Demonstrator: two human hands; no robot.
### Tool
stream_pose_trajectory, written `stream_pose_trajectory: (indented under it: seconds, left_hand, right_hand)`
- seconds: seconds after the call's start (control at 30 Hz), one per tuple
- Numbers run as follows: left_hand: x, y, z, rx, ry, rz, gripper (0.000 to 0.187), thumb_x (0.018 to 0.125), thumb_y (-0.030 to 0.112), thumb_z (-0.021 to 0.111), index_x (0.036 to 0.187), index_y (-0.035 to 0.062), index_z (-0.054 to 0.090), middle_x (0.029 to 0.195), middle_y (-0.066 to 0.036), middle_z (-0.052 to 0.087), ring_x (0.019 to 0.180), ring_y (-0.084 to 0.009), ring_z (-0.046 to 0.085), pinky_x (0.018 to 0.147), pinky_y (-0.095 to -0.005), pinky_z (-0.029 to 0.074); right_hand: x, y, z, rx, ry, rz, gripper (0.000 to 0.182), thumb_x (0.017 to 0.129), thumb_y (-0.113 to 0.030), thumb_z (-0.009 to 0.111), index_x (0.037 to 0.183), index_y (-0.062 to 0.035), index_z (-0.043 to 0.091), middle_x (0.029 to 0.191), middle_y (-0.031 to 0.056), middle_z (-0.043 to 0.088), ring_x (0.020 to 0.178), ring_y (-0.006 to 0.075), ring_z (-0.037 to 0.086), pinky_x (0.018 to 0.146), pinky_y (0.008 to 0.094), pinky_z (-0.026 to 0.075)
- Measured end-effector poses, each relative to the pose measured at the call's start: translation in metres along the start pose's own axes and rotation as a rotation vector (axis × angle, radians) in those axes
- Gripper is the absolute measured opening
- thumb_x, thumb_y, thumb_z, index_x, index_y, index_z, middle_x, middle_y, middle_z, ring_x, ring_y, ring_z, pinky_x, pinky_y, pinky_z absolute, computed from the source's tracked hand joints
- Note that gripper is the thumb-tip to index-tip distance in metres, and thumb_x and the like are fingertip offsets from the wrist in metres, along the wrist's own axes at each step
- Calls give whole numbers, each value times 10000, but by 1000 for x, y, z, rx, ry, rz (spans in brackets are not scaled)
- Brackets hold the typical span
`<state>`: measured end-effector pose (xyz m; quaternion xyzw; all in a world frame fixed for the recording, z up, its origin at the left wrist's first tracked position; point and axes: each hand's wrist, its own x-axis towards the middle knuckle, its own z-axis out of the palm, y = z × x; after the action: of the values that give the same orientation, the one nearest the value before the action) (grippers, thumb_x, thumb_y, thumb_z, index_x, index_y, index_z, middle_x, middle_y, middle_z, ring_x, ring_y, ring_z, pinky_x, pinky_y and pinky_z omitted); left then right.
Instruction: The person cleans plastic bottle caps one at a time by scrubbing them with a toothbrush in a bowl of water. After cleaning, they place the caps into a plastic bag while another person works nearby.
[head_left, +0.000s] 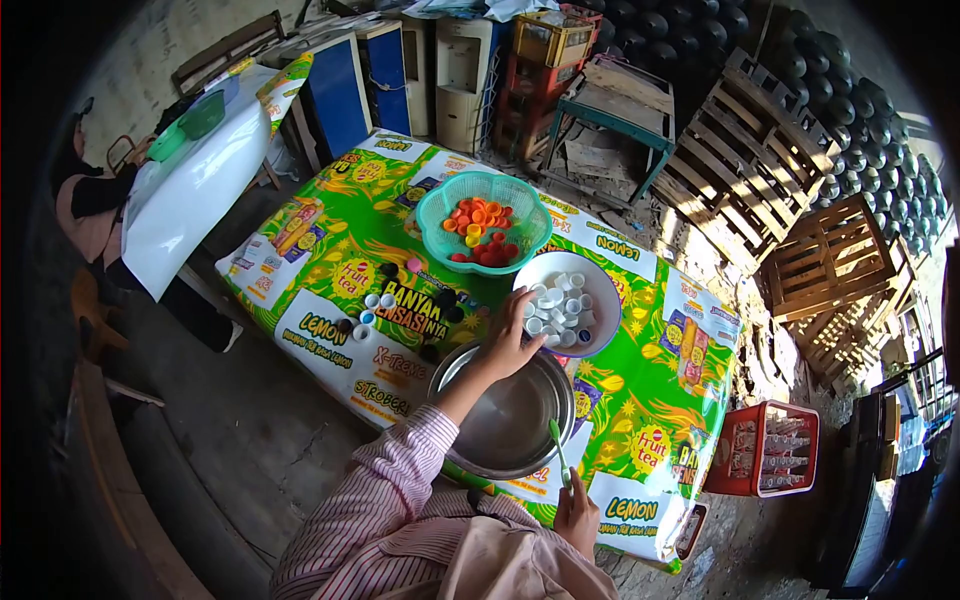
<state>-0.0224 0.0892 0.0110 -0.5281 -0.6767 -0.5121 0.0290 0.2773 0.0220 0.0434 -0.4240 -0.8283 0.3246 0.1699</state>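
My left hand [508, 342] reaches over the metal basin [505, 415] to the left edge of a white bowl [607, 318] full of white bottle caps [560, 312]. Its fingers touch or cover caps at that edge; what they hold is hidden. Low at the right of the basin, my right hand [577, 515] is closed around the handle of a green and white brush [560, 452], whose head lies at the basin's rim. A turquoise basket [440, 232] with orange, red and yellow caps [483, 222] stands behind the bowl.
Loose white caps [372, 301] and dark caps [454, 314] lie left on the green patterned table cover [330, 260]. A person [95, 200] sits at another table at the far left. A red crate [765, 450] stands at the right, wooden pallets [735, 150] behind.
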Motion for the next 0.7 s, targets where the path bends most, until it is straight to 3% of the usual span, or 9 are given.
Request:
stream_pose_trajectory:
  seconds: [0.13,0.17,0.2,0.3,0.33,0.4,0.47,0.57,0.7]
  left_hand:
    - [-49,-34,-87,215,219,-230,423,713,105,670,1076,38,462,1063,-162,492,962,-338,490,800,-417,420]
    - [-66,-51,-108,402,276,-298,415,706,131,672,1062,53,473,1040,-153,496,977,-335,485,808,-430,401]
    - [-81,-59,-131,583,266,-386,436,700,185,677,1067,70,472,1036,-143,494,1012,-339,466,830,-452,375]
    - [-113,-88,-174,843,195,-597,520,679,253,705,1114,99,465,1134,-112,471,1089,-307,412,897,-471,319]
    - [-121,-96,-181,870,195,-592,519,672,255,716,1117,133,478,1114,-96,479,1071,-304,420,889,-456,324]
    - [-128,-106,-186,899,194,-591,520,666,256,727,1120,167,492,1095,-79,487,1052,-302,429,880,-442,328]
    - [-130,-111,-189,865,98,-572,417,688,263,721,1048,170,533,1127,-53,480,1073,-273,421,869,-429,319]
    - [-130,-110,-190,819,107,-546,284,711,230,704,964,187,583,1117,-16,484,1065,-253,428,843,-414,322]
    - [-139,-116,-189,827,126,-398,194,716,185,695,885,171,603,1079,23,521,1052,-222,456,817,-416,321]
  right_hand:
    - [5,-13,10,-7,-57,34,389,845,-98,538,1228,-59,480,854,218,632,651,362,619,539,434,471]
    - [9,-18,12,24,-38,7,389,843,-95,541,1225,-56,482,859,217,632,657,357,624,544,431,474]
    - [12,-27,16,56,63,-76,376,834,-77,546,1206,-57,494,697,214,593,520,327,574,485,415,417]
    - [19,-33,24,38,50,-78,379,832,-81,552,1205,-57,496,707,211,598,532,330,580,494,408,428]
    - [20,-39,23,3,-32,8,400,829,-91,560,1223,-76,495,829,211,626,627,345,619,521,403,466]
    - [22,-42,29,8,-20,-24,402,828,-91,560,1225,-82,495,823,210,624,621,345,617,518,405,464]
    - [22,-44,34,8,-4,-72,406,827,-95,562,1227,-91,495,816,212,622,613,346,614,512,413,461]
    - [24,-50,37,-2,-6,-74,407,826,-98,566,1227,-97,496,816,214,622,617,349,616,513,417,463]
    - [26,-55,39,-13,-17,-60,410,824,-99,570,1227,-101,496,817,214,622,619,352,617,515,420,464]
